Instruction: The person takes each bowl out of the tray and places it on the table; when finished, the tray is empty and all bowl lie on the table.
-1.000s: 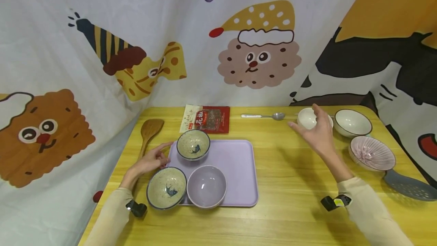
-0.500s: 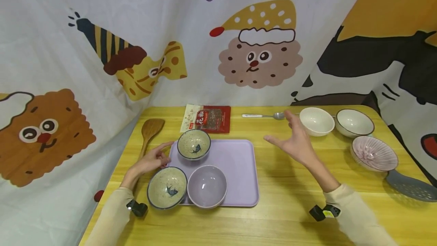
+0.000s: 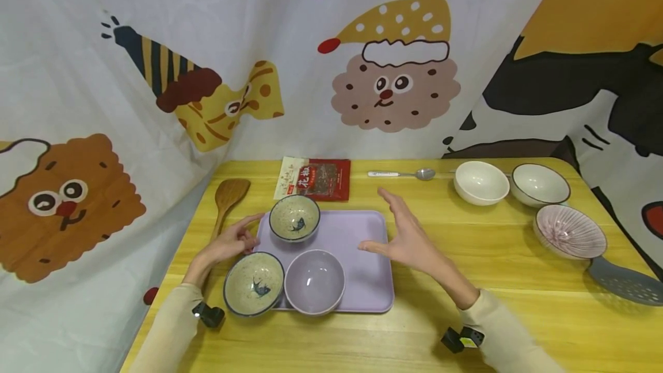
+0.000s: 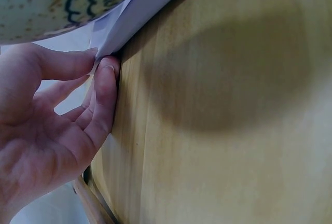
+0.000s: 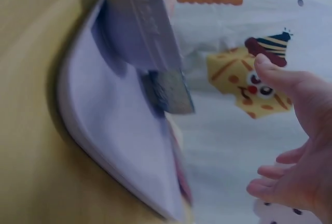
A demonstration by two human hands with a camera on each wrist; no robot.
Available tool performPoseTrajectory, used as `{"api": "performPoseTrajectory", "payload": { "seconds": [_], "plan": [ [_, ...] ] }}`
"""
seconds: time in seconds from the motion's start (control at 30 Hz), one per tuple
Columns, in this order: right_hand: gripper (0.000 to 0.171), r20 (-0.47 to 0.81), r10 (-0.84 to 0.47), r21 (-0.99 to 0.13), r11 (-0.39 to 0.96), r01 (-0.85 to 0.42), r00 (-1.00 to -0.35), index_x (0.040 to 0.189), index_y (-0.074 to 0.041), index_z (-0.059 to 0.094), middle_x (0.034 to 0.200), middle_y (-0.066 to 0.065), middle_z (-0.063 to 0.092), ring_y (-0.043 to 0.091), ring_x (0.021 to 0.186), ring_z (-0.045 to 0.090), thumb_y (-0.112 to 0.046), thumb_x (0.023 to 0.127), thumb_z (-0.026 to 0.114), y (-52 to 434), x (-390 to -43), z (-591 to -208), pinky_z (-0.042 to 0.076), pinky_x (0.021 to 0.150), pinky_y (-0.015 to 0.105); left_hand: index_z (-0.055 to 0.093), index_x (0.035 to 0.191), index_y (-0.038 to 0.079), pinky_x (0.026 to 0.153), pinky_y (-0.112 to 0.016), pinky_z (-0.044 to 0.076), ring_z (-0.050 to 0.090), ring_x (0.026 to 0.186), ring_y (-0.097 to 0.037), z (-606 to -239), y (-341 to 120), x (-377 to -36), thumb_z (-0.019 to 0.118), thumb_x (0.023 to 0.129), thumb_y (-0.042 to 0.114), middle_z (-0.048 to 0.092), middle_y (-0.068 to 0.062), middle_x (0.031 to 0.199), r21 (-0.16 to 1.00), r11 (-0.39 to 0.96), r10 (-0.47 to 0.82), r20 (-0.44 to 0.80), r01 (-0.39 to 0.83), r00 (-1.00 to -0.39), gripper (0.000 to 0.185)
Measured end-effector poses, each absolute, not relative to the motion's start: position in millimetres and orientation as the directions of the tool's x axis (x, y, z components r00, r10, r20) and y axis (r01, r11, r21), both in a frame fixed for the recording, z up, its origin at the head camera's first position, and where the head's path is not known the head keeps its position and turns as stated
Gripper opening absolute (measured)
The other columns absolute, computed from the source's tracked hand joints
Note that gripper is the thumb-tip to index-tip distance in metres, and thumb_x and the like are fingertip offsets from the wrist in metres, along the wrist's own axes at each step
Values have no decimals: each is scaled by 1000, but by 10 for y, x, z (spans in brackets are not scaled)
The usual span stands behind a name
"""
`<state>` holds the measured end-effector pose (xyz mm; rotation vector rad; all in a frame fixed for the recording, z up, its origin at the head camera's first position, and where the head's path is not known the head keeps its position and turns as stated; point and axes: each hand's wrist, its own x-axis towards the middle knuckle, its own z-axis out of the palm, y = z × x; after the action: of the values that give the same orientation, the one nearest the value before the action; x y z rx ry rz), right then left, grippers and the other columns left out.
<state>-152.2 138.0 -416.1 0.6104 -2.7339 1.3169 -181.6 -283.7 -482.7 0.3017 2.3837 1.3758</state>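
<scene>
Tray [image 3: 365,281], pinched by left hand [image 3: 230,244] (bowl [image 3: 254,284] hides near-left corner).

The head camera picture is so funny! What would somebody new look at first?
Probably the smiling round cookie in a spotted yellow hat, printed on the cloth behind the table. Next, perhaps, the light purple tray left of the table's middle, with a purple bowl and two fish-patterned bowls crowded toward its left side.
</scene>
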Motion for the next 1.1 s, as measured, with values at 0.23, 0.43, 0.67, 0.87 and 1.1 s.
{"api": "performPoseTrajectory", "payload": {
  "seconds": [0.23,0.43,0.67,0.87,1.1],
  "plan": [
    [121,173,-423,-772,503,-389,-889,159,-9,27,162,16,34,41,145,39,-40,64,96,1147,-1388,-4364,38,111,64,29,157,-3,62,-25,53,59,68,-13,-4838,-2843,-1810,60,94,-3,62,-17,79,871,491,367,-202,5,-908,71],
    [124,138,-496,-780,479,-402,-857,160,-16,27,161,11,37,36,145,40,-43,61,97,1013,-1289,-4488,39,111,63,28,157,-2,63,-25,53,58,68,-14,-4832,-2851,-1814,60,94,-2,61,-18,80,867,497,372,-203,9,-906,71],
    [128,124,-601,-781,432,-452,-789,160,-11,27,160,11,37,32,145,40,-49,59,96,881,-1210,-4605,38,114,59,27,158,-1,63,-25,53,58,69,-14,-4836,-2863,-1819,60,94,-3,61,-18,80,870,492,373,-210,1,-904,72],
    [132,120,-661,-780,399,-482,-741,160,-12,25,161,10,35,29,146,39,-46,56,98,788,-1133,-4712,39,114,55,26,158,-1,63,-25,53,58,69,-15,-4823,-2853,-1817,60,94,-1,61,-18,81,871,490,370,-217,-9,-903,72],
    [137,106,-685,-776,396,-491,-721,160,-5,21,160,13,35,27,146,40,-47,55,98,740,-1092,-4786,38,116,53,27,158,0,63,-26,53,59,69,-15,-4836,-2854,-1823,61,95,0,62,-21,82,869,494,367,-215,-6,-905,71]
  ]
}}
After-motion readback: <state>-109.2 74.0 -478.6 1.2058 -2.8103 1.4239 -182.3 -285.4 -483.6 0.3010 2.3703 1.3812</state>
